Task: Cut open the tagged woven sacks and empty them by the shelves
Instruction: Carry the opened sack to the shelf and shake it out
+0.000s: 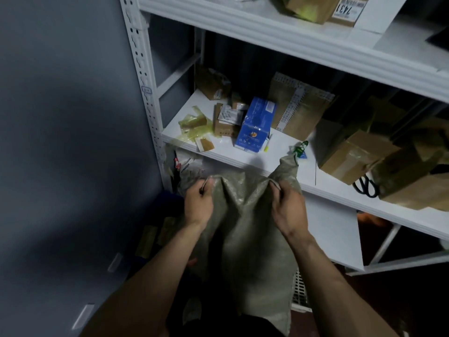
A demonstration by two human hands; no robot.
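The white shelf (218, 152) spans the view. Just in front of its edge hangs the woven sack (245, 227), held up by its top folds. The left hand (198, 203) and right hand (289, 207) each pinch a gathered ridge of cloth, fingers curled tight. The green tag (300, 149) sits at the sack's corner, over the shelf. Probably best to lift both sides evenly and shake the sack clear of the shelf's lip.

White shelf (243, 161); blue box (255, 125), scissors (365, 187)
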